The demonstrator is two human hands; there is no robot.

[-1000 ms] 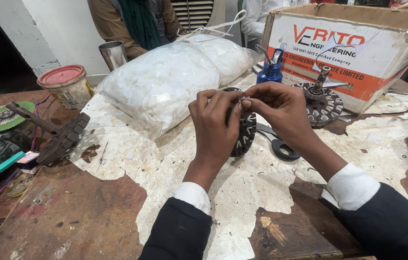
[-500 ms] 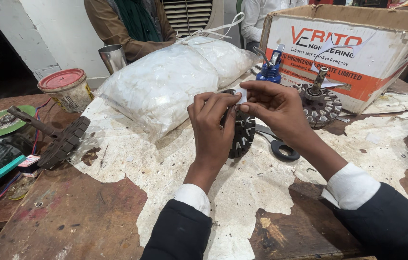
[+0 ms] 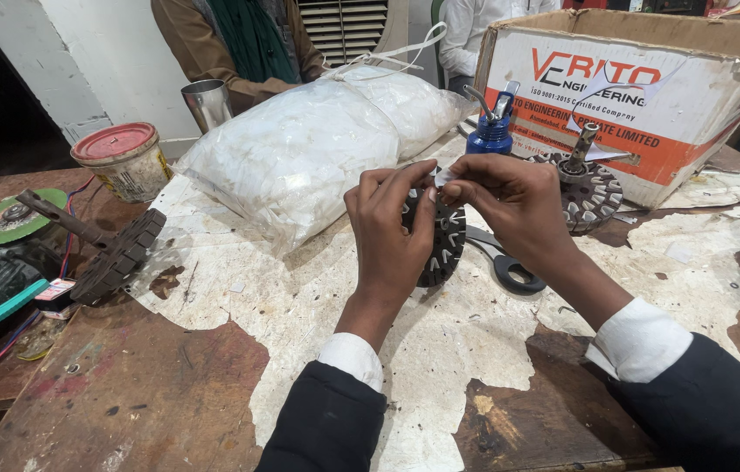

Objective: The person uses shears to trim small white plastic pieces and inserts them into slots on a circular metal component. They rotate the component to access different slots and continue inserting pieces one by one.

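Observation:
A dark slotted round motor core [image 3: 446, 247] stands on edge on the worn table [image 3: 169, 385] in front of me. My left hand [image 3: 392, 232] wraps around its near side and holds it upright. My right hand [image 3: 510, 197] pinches a small white paper slip [image 3: 442, 177] at the core's top edge, fingertips meeting those of the left hand. Both arms wear dark sleeves with white cuffs.
A big clear bag of white paper pieces [image 3: 300, 153] lies behind the core. A second core with a shaft [image 3: 588, 188], black scissors [image 3: 505, 262], a blue bottle [image 3: 492, 131] and a cardboard box [image 3: 650, 87] are right. An angle grinder [image 3: 3, 262], another rotor [image 3: 117, 253] and a tin [image 3: 125, 162] are left. People stand behind.
Both hands stay at the top of the core; the fingertips have shifted slightly while working the white slip. The view has drifted a little.

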